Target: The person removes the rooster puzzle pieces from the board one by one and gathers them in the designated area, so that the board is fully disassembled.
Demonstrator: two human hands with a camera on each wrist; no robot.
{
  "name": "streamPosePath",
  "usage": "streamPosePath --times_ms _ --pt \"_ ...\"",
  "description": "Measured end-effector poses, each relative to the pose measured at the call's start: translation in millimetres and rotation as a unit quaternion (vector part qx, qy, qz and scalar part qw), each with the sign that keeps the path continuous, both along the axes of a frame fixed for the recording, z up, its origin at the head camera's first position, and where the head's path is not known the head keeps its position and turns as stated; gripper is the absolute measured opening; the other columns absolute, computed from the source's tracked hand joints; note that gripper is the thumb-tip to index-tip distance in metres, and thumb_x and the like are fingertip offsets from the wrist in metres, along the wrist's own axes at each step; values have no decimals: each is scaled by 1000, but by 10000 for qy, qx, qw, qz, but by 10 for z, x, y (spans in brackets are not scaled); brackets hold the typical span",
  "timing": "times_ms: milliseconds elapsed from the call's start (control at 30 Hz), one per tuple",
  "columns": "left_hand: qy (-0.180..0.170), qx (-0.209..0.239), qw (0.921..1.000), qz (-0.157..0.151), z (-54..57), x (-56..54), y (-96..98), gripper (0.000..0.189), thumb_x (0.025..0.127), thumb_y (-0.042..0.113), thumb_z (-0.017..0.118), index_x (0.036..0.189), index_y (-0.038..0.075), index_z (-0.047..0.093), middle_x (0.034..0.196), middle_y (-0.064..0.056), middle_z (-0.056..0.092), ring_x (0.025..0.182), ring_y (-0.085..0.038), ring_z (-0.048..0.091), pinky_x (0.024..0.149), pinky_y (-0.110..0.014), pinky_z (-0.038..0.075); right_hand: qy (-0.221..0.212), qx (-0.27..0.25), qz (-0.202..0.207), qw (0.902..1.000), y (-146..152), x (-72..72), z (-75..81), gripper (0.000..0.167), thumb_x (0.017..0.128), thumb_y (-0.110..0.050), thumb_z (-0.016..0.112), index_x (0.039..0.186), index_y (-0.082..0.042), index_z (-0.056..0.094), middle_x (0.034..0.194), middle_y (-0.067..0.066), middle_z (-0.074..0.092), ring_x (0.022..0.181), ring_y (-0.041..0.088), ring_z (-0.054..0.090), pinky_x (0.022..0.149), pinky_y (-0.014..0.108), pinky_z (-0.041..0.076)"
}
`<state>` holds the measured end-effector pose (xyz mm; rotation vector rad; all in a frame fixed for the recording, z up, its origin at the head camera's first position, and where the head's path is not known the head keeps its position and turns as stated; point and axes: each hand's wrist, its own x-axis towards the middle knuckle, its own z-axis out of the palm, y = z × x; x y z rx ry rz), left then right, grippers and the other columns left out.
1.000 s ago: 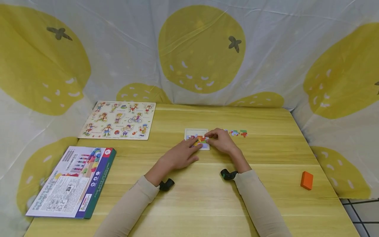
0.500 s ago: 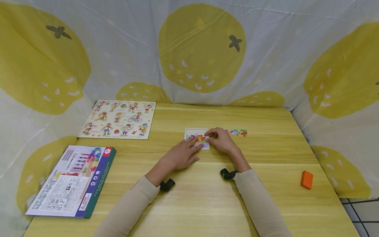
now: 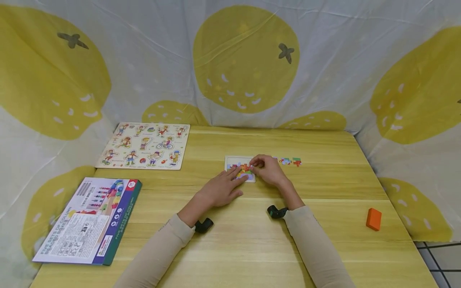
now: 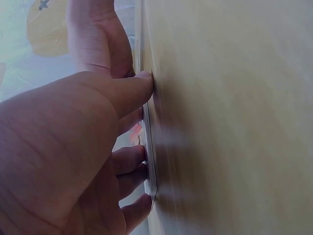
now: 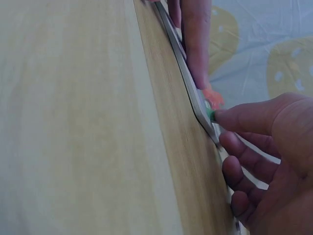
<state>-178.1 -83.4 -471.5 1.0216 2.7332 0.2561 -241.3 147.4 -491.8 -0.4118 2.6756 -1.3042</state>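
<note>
A small square jigsaw tray (image 3: pixel 239 159) lies mid-table, its lower part filled with colourful puzzle pieces (image 3: pixel 245 169) and its upper part bare. My left hand (image 3: pixel 218 188) rests on it from the lower left, fingers spread over the pieces and the frame. At the tray's right edge, my right hand (image 3: pixel 269 171) pinches a puzzle piece (image 5: pixel 211 114); a bit of green shows at the thumb tip in the right wrist view, and the rest is hidden. Just right of that hand lie several loose puzzle pieces (image 3: pixel 286 161) in a row.
A wooden picture board (image 3: pixel 144 146) with children figures lies at the back left. In front of it is a flat toy box (image 3: pixel 86 222). An orange block (image 3: pixel 373 219) sits on the right of the wooden table (image 3: pixel 237 248). A fruit-patterned cloth (image 3: pixel 158 60) hangs behind.
</note>
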Motion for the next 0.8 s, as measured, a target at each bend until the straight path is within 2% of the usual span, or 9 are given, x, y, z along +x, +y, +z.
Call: streamPosePath --times_ms 400,600,800 --pt "-52 83 10000 -10 18 16 0 60 110 41 47 164 20 31 172 -16 16 160 -32 16 127 -56 26 30 -126 112 9999 29 -15 3 16 97 -14 72 113 -11 75 97 5 74 87 18 65 78 30 52" --pt "-74 84 9999 20 13 12 1 60 109 41 48 164 21 32 172 -16 16 160 -32 17 127 -56 25 -50 -264 241 9993 66 -32 4 11 97 -16 72 105 -12 78 95 5 74 85 19 64 77 31 52" --pt "-56 98 9999 31 10 13 6 60 109 41 49 163 20 33 172 -16 16 160 -32 17 126 -56 26 -144 -497 239 9984 107 -33 19 10 99 -17 70 105 -13 77 100 4 75 90 19 65 81 32 52"
